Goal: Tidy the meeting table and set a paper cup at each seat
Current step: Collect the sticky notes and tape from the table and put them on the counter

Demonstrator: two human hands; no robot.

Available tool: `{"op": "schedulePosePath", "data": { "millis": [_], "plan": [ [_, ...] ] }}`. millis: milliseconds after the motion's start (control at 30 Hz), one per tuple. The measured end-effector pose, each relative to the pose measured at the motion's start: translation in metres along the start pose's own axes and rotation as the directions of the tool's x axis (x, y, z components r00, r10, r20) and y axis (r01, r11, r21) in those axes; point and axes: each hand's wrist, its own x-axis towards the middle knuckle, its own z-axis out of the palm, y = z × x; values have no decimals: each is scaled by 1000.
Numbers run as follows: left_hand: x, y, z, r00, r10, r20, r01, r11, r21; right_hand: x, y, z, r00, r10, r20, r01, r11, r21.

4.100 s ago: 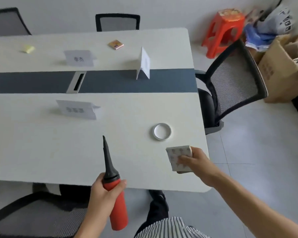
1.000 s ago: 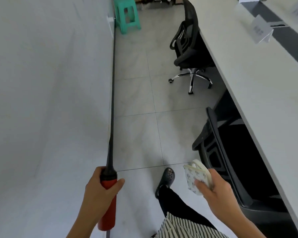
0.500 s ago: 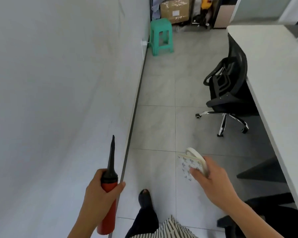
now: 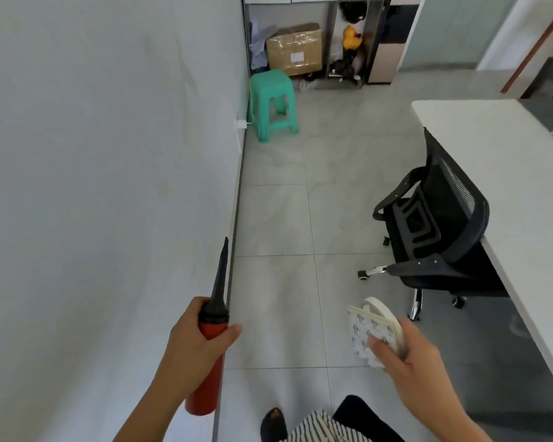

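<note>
Grey floor tiles (image 4: 278, 218) now fill my view instead of the table (image 4: 505, 173), since I've turned away carrying clutter, left hand (image 4: 195, 339) clamped on the red pump (image 4: 209, 371), right hand (image 4: 409, 355) gripping the sticker pad (image 4: 364, 333) and tape roll (image 4: 382, 309).

Both forearms bare to the frame edge, no sleeves, watch or rings visible on left hand (image 4: 194, 338) or right hand (image 4: 413, 358). Striped garment (image 4: 324, 429) at lower centre, narrow black and white bands. Dark trouser leg (image 4: 363, 416) beside it. One dark shoe (image 4: 272, 424), rounded toe.
</note>
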Motion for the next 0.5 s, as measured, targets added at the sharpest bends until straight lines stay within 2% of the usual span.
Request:
{"op": "schedulePosePath", "data": {
  "millis": [267,400,500],
  "plan": [
    [191,85,38,1000,0,30,-1,1000,16,184,-34,-22,994,87,-70,-85,996,31],
    [273,140,60,999,-29,14,29,1000,0,302,-56,-54,995,65,-74,-63,998,29],
    [339,186,63,999,-23,-32,22,1000,-11,394,-90,-74,1000,20,-20,-20,1000,7]
  ]
}}
